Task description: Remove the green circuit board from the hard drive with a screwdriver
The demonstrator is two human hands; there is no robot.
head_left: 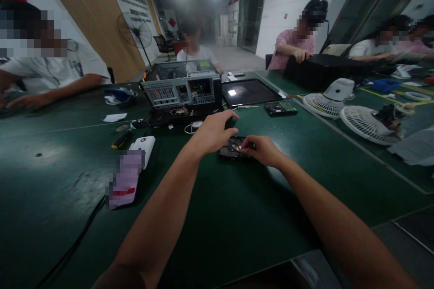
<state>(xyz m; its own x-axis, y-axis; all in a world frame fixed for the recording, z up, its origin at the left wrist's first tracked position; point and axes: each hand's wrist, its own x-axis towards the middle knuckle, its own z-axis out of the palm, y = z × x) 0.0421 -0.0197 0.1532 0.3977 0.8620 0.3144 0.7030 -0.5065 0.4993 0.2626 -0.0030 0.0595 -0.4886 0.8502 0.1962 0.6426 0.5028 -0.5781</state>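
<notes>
A black hard drive (232,148) lies flat on the green table (237,216), its inside showing. My left hand (213,132) is closed round a dark tool handle (231,122) that stands over the drive's far edge. My right hand (262,149) rests on the drive's right side with fingertips pinched together at a small brass-coloured part; what they hold is too small to name. Behind the drive stands an open grey computer case (181,88).
A white device (144,146), a blurred phone (126,179) and a yellow-handled screwdriver (121,140) lie at left. A black side panel (251,91), a circuit board (280,108) and white fan grilles (366,122) lie at right. Several people sit round the table.
</notes>
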